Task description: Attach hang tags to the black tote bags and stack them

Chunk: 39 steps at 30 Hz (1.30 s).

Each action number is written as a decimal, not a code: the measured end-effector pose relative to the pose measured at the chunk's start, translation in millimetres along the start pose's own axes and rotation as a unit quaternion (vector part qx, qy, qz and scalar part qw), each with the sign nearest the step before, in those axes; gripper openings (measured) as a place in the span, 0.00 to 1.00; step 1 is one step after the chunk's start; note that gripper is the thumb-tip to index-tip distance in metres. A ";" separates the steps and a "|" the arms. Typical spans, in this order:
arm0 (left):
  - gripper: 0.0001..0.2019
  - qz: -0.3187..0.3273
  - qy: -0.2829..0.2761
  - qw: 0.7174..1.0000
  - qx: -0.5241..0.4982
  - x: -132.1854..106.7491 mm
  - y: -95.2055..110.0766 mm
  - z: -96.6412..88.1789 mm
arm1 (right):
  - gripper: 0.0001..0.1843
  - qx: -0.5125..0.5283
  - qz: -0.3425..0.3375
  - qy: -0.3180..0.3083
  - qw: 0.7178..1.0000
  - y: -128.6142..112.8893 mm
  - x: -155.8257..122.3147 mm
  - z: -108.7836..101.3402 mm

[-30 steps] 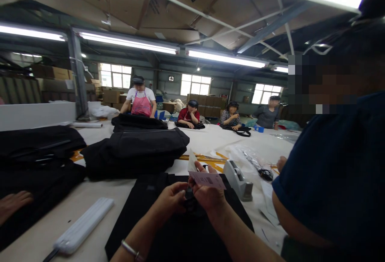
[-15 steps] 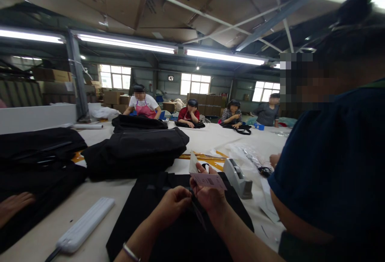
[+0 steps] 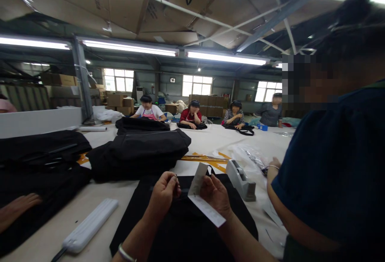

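My right hand (image 3: pixel 216 195) grips a white paper hang tag (image 3: pixel 206 210), which is bent or doubled so one part stands up and another slants down toward me. A small dark loop shows above its fingers. To its left, my left hand (image 3: pixel 165 191) is closed in a pinch, apart from the tag; whatever sits between its fingertips is too small to make out. Both hands hover over a black fabric bag (image 3: pixel 180 230) lying flat on the table in front of me.
A tape dispenser (image 3: pixel 241 179) stands right of the bag. On the left lie a white power strip (image 3: pixel 90 226), more black bags (image 3: pixel 141 153) and another person's hand (image 3: pixel 21 210). A co-worker in dark blue (image 3: pixel 333 165) stands close on the right. Several people sit across the white table (image 3: pixel 216 139).
My left hand has moved up and away from my right hand. The tag has turned to show its white side, its lower part now slanting down toward me.
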<state>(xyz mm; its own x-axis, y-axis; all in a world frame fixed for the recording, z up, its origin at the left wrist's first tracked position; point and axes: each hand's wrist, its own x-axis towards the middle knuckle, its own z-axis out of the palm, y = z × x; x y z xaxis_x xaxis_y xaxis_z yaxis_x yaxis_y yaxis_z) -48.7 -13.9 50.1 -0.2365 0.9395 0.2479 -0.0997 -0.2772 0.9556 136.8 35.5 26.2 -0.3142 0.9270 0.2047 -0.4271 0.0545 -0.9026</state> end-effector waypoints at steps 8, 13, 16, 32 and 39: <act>0.20 -0.009 0.108 0.959 -0.263 -0.6 6.6 9.5 | 0.27 0.306 0.106 -0.159 0.933 4.2 -21.3 8.4; 0.20 -0.040 0.129 0.944 -0.302 -1.9 16.3 11.7 | 0.21 0.263 0.135 -0.129 0.946 8.6 -20.2 8.7; 0.19 -0.038 0.135 0.943 -0.302 -4.2 20.5 13.5 | 0.20 0.180 0.116 -0.135 0.967 7.9 -20.0 13.0; 0.18 0.016 0.172 0.952 -0.251 -6.4 36.6 13.9 | 0.24 -0.091 0.060 -0.158 0.981 19.1 -31.2 16.3; 0.17 0.022 0.179 0.950 -0.254 -6.3 37.2 13.0 | 0.16 -0.205 -0.042 -0.078 0.975 10.9 -32.6 19.5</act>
<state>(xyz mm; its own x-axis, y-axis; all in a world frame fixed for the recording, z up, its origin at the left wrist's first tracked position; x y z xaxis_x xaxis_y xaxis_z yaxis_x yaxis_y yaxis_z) -38.3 -27.5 86.1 -0.5568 0.8205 0.1291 -0.5141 -0.4625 0.7223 125.9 -1.4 17.1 -0.4314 0.8470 0.3106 -0.0928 0.3008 -0.9492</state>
